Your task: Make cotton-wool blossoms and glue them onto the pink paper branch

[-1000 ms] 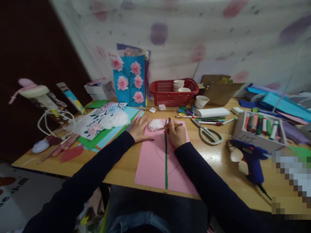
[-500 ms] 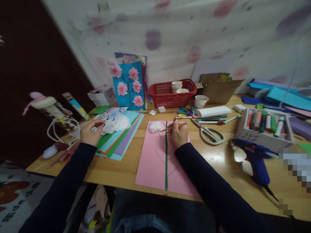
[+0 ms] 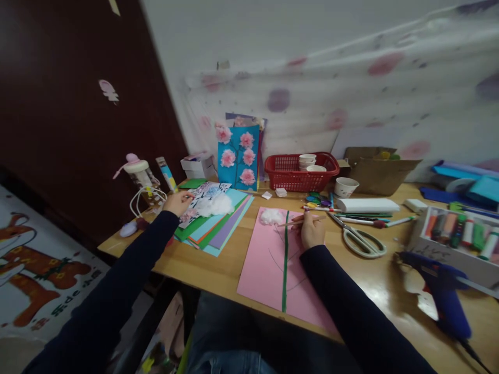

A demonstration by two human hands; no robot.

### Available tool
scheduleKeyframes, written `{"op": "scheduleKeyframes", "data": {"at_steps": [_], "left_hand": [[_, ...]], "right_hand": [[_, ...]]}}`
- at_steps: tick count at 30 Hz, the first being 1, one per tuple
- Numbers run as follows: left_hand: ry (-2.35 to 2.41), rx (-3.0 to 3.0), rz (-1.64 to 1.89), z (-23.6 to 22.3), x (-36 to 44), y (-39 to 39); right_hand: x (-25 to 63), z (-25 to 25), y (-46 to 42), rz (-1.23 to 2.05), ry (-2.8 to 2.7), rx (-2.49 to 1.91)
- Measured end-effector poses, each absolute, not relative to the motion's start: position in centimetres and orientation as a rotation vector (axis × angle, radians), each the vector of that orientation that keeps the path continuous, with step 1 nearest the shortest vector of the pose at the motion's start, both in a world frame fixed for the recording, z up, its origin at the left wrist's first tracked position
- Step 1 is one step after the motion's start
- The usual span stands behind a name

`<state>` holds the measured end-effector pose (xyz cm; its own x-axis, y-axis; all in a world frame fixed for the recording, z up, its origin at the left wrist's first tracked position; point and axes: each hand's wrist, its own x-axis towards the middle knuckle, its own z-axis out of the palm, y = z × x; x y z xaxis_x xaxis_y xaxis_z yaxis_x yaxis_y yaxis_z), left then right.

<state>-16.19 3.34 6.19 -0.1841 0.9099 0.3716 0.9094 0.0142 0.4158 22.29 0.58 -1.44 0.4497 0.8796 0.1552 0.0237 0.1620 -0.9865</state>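
Note:
My right hand [image 3: 312, 231] grips a thin, pointed wooden stick [image 3: 290, 224] above the pink sheet [image 3: 255, 265]. The stick's tip points left, close to a white cotton tuft [image 3: 271, 216] at the sheet's upper left. Down the sheet runs a green stripe [image 3: 285, 270], with thin curved pencil lines beside it. Over at the left, my left hand [image 3: 178, 203] has its fingertips drawn together above a flower-patterned paper [image 3: 206, 191]; anything between them is too small to make out. A larger cotton clump [image 3: 215, 205] lies just right of those fingertips, on fanned coloured paper [image 3: 218, 241].
Scissors [image 3: 362, 241] lie right of the pink sheet, with a blue glue gun [image 3: 438, 285] and a marker box [image 3: 448, 249] beyond. Behind stand a red basket [image 3: 302, 179], a paper cup [image 3: 346, 187] and a blue flower card [image 3: 238, 158]. A bottle [image 3: 138, 171] stands left.
The view has swung left and tilted, so everything appears further right. My left hand has shifted slightly away from the cotton clump. My right hand still holds the stick near the small tuft.

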Motion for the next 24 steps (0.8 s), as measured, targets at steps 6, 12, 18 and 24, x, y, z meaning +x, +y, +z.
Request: {"op": "scheduleKeyframes", "data": {"at_steps": [6,12,18,24], "left_hand": [[2.189,2.107,0.719,7.8,-17.1,5.1],[2.257,2.020,0.636,6.3,-19.4,4.0],[2.272,1.960,0.664,4.5,-19.3,3.4],[2.248,1.923,0.865,5.9,-19.3,3.3]], "right_hand": [[22.4,-1.0,0.4,0.763,-0.896,-1.250],[22.2,-0.6,0.3,0.791,-0.879,-1.243],[22.2,-0.3,0.0,0.812,-0.861,-1.242],[22.0,-0.4,0.1,0.825,-0.815,-1.224]]}}
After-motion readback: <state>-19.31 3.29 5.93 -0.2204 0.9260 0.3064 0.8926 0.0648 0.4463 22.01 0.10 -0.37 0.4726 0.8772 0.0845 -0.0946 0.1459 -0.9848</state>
